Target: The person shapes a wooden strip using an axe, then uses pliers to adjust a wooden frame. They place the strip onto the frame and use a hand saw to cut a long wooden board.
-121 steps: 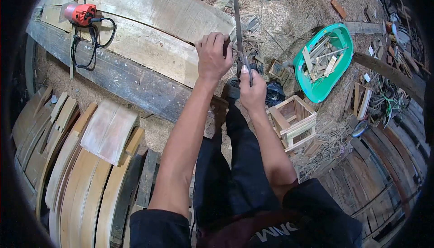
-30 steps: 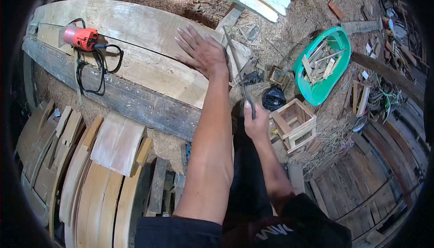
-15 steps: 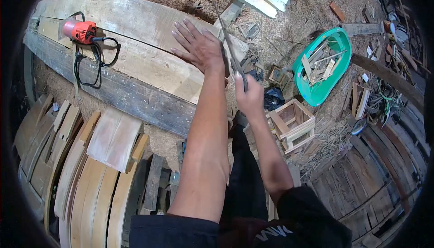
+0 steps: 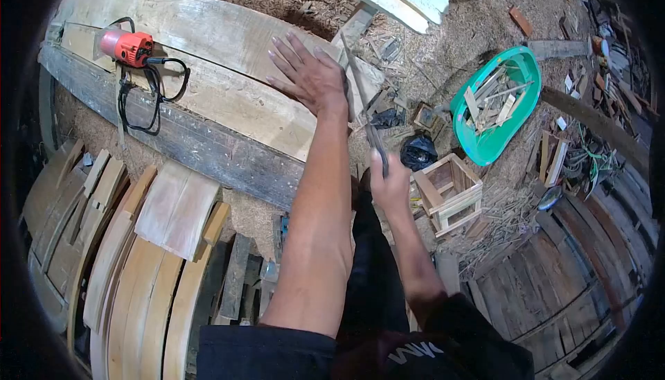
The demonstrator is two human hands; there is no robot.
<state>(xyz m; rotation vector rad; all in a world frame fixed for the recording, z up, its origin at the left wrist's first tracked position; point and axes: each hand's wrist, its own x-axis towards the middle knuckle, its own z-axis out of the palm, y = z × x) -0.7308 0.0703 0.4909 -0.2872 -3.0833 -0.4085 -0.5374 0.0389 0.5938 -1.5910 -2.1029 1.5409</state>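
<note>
My left hand (image 4: 312,78) lies flat on a wide pale wooden board (image 4: 222,30), its fingers spread and pointing up and to the left. Closed round a dark handle, my right hand (image 4: 389,182) holds a handsaw (image 4: 368,120). The narrow blade runs up along the board's right end, just right of my left hand. Its teeth are too small to make out, and my right palm hides part of the handle. A red power tool (image 4: 131,47) with a black cord rests on the board's left part.
A green tub (image 4: 458,130) holding wood scraps stands at the right. Nearer me are a small wooden frame box (image 4: 454,207) and a black plastic bag (image 4: 418,151). Curved planks (image 4: 156,290) are stacked at lower left. Shavings and offcuts cover the floor.
My right hand has drawn the saw back toward my body and slightly right, and the blade has slid down along the board's end. My left hand stays flat on the board.
</note>
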